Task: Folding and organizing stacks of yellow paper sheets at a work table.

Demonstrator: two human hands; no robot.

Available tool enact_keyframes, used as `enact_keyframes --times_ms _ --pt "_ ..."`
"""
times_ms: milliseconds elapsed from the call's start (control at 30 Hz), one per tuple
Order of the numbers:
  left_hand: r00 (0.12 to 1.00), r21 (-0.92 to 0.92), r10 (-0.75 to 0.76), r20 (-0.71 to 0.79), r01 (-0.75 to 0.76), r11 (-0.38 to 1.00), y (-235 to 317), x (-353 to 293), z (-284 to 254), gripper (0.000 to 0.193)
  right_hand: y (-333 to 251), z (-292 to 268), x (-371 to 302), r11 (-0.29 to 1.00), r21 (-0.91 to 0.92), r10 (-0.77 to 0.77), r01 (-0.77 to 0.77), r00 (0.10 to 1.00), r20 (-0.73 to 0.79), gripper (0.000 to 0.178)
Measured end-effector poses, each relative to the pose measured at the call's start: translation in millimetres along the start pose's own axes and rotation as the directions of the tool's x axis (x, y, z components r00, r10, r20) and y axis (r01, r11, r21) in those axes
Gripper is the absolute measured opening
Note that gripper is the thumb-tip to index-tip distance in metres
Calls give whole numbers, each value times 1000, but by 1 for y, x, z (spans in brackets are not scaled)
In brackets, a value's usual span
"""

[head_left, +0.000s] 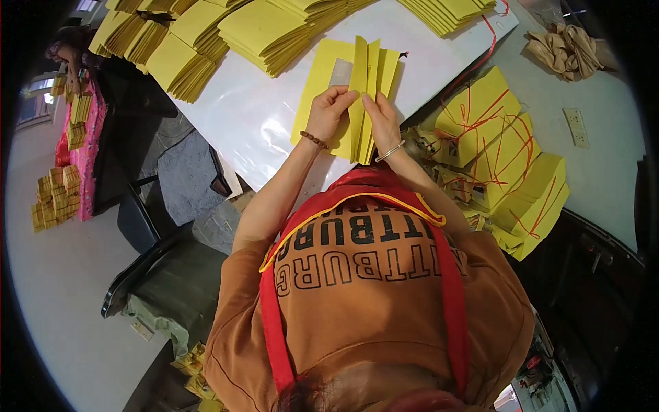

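At the near edge of the white table, a yellow folded paper piece (312, 89) stands partly opened, with several upright pleats along its right side. A pale grey rectangle (341, 73) shows on its left part. My left hand (329, 117) lies over the paper, its thumb and fingers pinching one of the pleats. Close beside it, my right hand (383, 125) grips the right-hand pleats, thumb pointing up along the fold. The two thumb tips are almost together. Some fingertips are hidden behind the paper.
Stacks of folded yellow paper (264, 34) line the table's (237, 130) far side. Yellow bundles tied with red string (494, 151) lie to the right, near crumpled brown paper (566, 51). A black chair (141, 220) stands left. Far left, another person's arm (71, 60) is over more stacks.
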State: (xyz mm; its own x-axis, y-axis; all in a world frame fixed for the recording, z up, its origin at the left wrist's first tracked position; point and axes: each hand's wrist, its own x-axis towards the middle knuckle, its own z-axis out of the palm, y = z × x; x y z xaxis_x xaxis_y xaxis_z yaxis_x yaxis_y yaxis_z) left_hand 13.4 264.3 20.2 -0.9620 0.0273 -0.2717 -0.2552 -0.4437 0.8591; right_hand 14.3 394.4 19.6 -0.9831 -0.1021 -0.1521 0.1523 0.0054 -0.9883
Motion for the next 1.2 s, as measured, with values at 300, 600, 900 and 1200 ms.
enact_keyframes --times_ms 300,600,900,1200 --pt "998 118 -16 60 9 993 10 -5 5 29 1 0 -1 1000 25 -10 10 999 -34 32" --pt "994 124 -23 108 9 992 7 -2 2 31 7 -2 -2 999 -41 -7 5 999 -41 32" --pt "992 89 -5 124 -6 996 4 -2 0 30 6 1 -2 999 -24 -43 42 997 -70 32" --pt "995 49 -2 99 -3 999 4 -3 -1 23 13 -1 -1 991 109 83 -78 996 -43 34"
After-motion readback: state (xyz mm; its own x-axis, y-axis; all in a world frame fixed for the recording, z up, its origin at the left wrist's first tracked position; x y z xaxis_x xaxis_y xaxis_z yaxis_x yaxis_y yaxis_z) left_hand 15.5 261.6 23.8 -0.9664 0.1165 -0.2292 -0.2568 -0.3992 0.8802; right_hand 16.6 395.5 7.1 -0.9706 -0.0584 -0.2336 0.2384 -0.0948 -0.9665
